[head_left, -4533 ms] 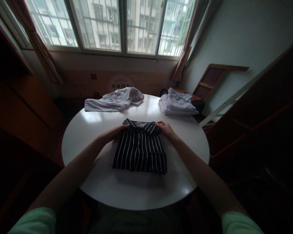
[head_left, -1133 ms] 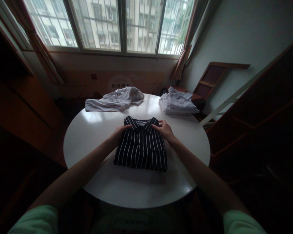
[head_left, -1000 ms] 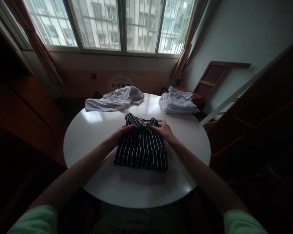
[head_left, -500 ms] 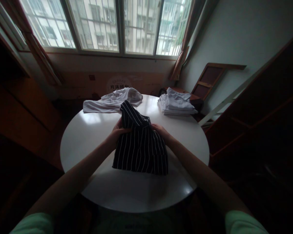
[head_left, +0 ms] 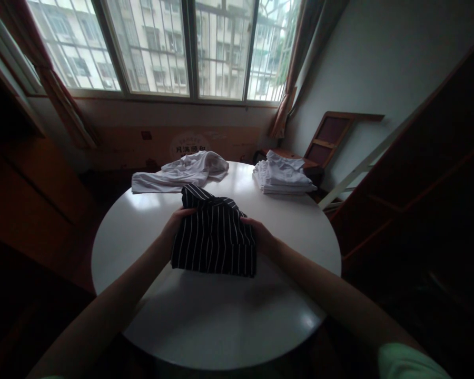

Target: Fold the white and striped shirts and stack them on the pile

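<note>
A black shirt with white stripes [head_left: 215, 239], folded into a compact bundle with its collar at the far end, is between my hands over the middle of the white round table [head_left: 205, 326]. My left hand [head_left: 178, 221] grips its left edge, thumb on top and the other fingers hidden beneath. On the opposite edge my right hand [head_left: 258, 234] has hold of the cloth, with the thumb lying over it and most fingers out of sight. Whether the bundle touches the tabletop is hard to tell.
At the table's far left lies a loose heap of white clothing [head_left: 193, 171]. A stack of folded white shirts [head_left: 282, 176] is at the far right. Behind that stack stands a wooden chair [head_left: 327, 139]. A large cardboard box [head_left: 142, 147] is under the window.
The striped shirt has shifted a little to the left, and its far collar end is lower and flatter. Both hands have moved to its sides. The camera view has tilted slightly upward.
</note>
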### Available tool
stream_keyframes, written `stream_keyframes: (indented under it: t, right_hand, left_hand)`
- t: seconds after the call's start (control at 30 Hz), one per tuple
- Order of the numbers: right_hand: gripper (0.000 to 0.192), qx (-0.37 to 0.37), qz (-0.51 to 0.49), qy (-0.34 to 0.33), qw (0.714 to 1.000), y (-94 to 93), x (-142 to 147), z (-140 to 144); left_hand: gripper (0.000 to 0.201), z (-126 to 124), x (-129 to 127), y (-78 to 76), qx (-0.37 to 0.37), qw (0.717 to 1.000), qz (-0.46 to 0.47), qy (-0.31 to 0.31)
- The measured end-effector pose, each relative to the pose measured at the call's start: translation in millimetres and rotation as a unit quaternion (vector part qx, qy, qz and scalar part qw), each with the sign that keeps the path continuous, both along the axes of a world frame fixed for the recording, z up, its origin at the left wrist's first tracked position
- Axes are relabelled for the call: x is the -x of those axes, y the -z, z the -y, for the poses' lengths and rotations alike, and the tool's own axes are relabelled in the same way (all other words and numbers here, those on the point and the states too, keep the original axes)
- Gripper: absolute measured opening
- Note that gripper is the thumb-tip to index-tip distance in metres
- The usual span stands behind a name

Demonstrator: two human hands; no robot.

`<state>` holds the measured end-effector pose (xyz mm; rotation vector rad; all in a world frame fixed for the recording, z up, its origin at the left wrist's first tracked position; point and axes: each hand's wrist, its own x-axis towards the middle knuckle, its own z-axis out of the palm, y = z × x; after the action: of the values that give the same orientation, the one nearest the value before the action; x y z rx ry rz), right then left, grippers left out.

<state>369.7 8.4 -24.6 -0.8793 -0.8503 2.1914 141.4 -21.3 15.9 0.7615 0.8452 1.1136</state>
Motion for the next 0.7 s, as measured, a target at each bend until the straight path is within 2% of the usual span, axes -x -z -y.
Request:
stream_keyframes:
  t: [0.07, 0.2, 0.27, 0.37, 0.43, 0.5, 0.57, 0.7]
  right_hand:
    - [0.017, -0.023, 0.028, 0.013, 0.999, 0.6, 2, -1]
    - [0.025, -0.1, 0.121, 0.119, 0.98, 2.1, 3, -9]
    - [0.025, -0.115, 0.161, 0.16, 0.967, 1.5, -2, -18]
    - [0.021, -0.104, 0.185, 0.198, 0.957, -1.1, -14, -30]
    - [0.016, -0.07, 0.185, 0.19, 0.962, -3.1, -22, -36]
    - [0.011, -0.028, 0.166, 0.156, 0.973, -4.7, -27, -37]
    - [0.015, -0.003, 0.121, 0.127, 0.985, -5.7, -29, -36]
    - [0.024, -0.015, 0.037, 0.107, 0.994, -6.1, -29, -32]
  left_hand:
    - [0.018, -6, 1, 5.2, 0.053, 0.998, -0.002, -0.013]
    - [0.006, -18, -2, 16.1, 0.116, 0.992, 0.023, -0.033]
    - [0.009, -19, -8, 22.1, 0.121, 0.992, 0.024, -0.012]
    - [0.019, -15, -21, 30.2, 0.132, 0.989, -0.002, 0.069]
    - [0.025, -10, -29, 34.5, 0.136, 0.983, -0.024, 0.119]
    - [0.029, -7, -34, 37.7, 0.127, 0.982, -0.039, 0.137]
    - [0.032, -6, -37, 39.9, 0.111, 0.985, -0.052, 0.118]
    - [0.037, -7, -37, 42.7, 0.096, 0.99, -0.08, 0.061]
